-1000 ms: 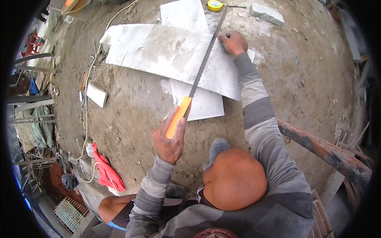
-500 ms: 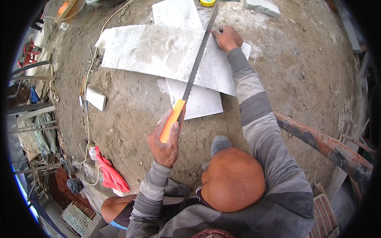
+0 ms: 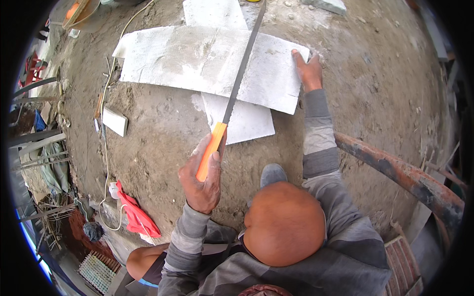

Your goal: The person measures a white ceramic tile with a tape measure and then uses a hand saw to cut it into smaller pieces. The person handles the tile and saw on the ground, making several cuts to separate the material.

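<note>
My left hand (image 3: 200, 177) is closed round the orange handle (image 3: 211, 152) of a saw, whose long dark blade (image 3: 239, 74) lies diagonally across a broad white board (image 3: 173, 55). My right hand (image 3: 308, 71) rests at the board's right end, thumb and forefinger apart, the forefinger on its surface. More white boards lie beneath, one (image 3: 212, 12) showing at the top, another (image 3: 242, 126) below.
Dirt ground (image 3: 375, 98) bears a pale block (image 3: 326, 5), small white slab (image 3: 114, 121), cord (image 3: 105, 153) and red cloth (image 3: 136, 214). A rusty beam (image 3: 390, 172) crosses at right; a bucket (image 3: 86, 15) stands upper left. My bent knee (image 3: 284, 222) is below.
My right hand has left its place beside the upper blade and moved right and down to the board's end. The saw, still in my left hand, sits slightly left of before.
</note>
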A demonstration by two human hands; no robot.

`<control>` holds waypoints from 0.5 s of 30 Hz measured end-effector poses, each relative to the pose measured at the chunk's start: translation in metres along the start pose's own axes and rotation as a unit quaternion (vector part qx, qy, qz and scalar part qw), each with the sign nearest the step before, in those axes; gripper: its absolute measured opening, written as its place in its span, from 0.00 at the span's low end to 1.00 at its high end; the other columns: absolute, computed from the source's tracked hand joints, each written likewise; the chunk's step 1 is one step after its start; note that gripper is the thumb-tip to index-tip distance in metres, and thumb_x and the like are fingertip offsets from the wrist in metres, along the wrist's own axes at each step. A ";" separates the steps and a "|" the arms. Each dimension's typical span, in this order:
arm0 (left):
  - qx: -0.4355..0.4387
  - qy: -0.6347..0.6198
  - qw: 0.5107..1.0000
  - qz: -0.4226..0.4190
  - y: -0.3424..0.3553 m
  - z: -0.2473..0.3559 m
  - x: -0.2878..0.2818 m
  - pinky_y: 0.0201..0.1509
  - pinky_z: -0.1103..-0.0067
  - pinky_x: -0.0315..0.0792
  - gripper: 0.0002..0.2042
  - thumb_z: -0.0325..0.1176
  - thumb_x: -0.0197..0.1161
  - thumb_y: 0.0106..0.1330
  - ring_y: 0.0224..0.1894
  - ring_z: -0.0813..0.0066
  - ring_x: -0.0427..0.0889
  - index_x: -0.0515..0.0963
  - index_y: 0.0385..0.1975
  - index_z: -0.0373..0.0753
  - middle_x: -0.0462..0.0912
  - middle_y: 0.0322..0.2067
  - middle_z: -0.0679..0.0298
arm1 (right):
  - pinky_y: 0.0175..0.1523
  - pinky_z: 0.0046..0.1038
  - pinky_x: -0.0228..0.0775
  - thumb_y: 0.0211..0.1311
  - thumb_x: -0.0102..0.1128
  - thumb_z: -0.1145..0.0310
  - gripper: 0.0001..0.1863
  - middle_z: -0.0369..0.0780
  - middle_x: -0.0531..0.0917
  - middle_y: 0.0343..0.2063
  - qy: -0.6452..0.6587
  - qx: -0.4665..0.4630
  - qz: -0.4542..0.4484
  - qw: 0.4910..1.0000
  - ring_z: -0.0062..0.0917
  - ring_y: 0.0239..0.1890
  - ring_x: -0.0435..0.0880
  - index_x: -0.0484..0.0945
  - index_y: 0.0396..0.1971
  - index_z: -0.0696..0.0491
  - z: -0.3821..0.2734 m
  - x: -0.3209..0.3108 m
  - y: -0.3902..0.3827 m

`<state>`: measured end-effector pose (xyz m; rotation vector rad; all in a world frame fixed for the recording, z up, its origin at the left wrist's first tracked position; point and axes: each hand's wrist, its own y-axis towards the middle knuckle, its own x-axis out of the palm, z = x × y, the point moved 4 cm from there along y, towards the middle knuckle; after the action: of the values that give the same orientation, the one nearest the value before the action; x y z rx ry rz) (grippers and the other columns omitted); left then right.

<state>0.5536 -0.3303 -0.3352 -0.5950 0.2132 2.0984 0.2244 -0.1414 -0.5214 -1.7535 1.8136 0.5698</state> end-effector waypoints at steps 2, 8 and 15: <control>0.027 0.028 0.999 0.011 0.003 -0.002 0.001 0.45 0.75 0.75 0.18 0.32 0.59 0.69 0.39 0.67 0.84 0.75 0.54 0.25 0.84 0.37 0.45 | 0.57 0.36 0.71 0.62 0.61 0.44 0.42 0.54 0.73 0.58 0.149 0.061 -0.065 0.985 0.40 0.57 0.76 0.66 0.61 0.66 0.017 0.015 -0.007; 0.056 0.029 0.998 0.019 -0.006 -0.012 -0.004 0.45 0.75 0.74 0.18 0.33 0.59 0.70 0.39 0.67 0.84 0.75 0.54 0.25 0.84 0.37 0.45 | 0.64 0.34 0.64 0.62 0.58 0.39 0.50 0.58 0.70 0.60 0.285 0.107 -0.130 0.944 0.43 0.61 0.73 0.58 0.63 0.73 0.026 0.026 -0.009; 0.030 0.025 0.999 0.010 0.008 -0.012 -0.002 0.45 0.76 0.75 0.18 0.33 0.59 0.70 0.38 0.68 0.84 0.75 0.54 0.25 0.85 0.38 0.47 | 0.63 0.34 0.64 0.62 0.59 0.40 0.48 0.57 0.74 0.57 0.266 0.131 -0.122 0.947 0.42 0.59 0.74 0.63 0.60 0.73 0.037 0.032 0.001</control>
<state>0.5520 -0.3405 -0.3456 -0.6115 0.3110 2.0905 0.2266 -0.1420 -0.5699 -2.0214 1.8537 -0.2658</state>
